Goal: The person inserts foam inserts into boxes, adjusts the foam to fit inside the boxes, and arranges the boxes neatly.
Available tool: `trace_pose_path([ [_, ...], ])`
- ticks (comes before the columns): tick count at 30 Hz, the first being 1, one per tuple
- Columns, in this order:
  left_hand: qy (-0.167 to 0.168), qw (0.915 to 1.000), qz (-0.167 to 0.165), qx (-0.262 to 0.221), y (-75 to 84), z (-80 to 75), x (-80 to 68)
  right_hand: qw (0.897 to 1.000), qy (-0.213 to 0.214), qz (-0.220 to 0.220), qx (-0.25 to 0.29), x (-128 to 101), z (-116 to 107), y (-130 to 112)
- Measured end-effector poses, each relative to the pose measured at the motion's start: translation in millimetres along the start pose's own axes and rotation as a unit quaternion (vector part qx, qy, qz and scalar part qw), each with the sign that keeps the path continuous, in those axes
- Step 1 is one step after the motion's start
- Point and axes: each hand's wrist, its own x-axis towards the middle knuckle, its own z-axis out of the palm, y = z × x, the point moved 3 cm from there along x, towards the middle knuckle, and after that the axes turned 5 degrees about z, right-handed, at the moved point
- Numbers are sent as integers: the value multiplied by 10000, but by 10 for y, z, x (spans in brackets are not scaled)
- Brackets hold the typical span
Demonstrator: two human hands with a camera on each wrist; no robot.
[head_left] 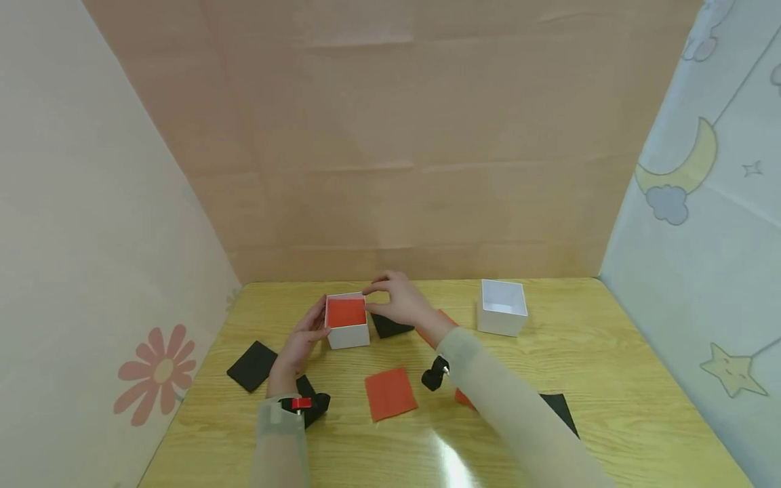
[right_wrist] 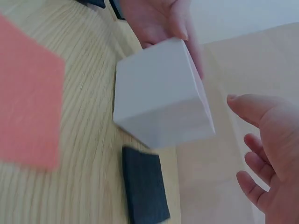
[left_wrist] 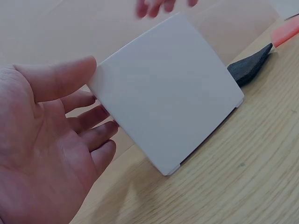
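white box (head_left: pixel 348 330), red-lined, is stood at table (head_left: pixel 610 379) centre. its 9 o'clock wall is touched by the left hand (head_left: pixel 302 342), fingers straight and together. the right hand (head_left: pixel 399 301) is held at its 2 o'clock rim, fingers loosely curled, nothing pinched.

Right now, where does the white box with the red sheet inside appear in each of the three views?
Head view: the white box stands left of centre on the table, between both hands.
Left wrist view: its side fills the centre, beside the left hand.
Right wrist view: it sits in the centre.
Shared landmark: the black sheet beside it.
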Motion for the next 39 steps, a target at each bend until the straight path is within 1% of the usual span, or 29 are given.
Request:
trace_pose_path([
  [3,-6,10000,8,-14,18,-10,-4,9997,99,89,183,-176,-129,128],
  [6,-12,10000,37,-29,23,-37,-9,9990,81,262,348,-357,-239,269],
  [9,4,10000,44,-73,9,-68,-5,9988,91,331,354,-529,-312,418],
  [17,-64,9999,33,-82,7,-86,-13,9977,-153,650,-98,-1080,-372,715],
  [25,-89,9999,29,-107,15,-74,-18,9958,-129,610,-667,-1571,-362,942],
  [29,-91,9998,18,-160,7,-73,-19,9922,-157,669,-1038,-1769,-369,1012],
  [34,-83,9999,41,-138,-8,-75,-14,9876,-348,959,-1194,-1963,-387,1044],
  [39,-65,9999,44,-138,-10,-72,-14,9839,-546,1132,-1272,-2075,-367,1063],
])
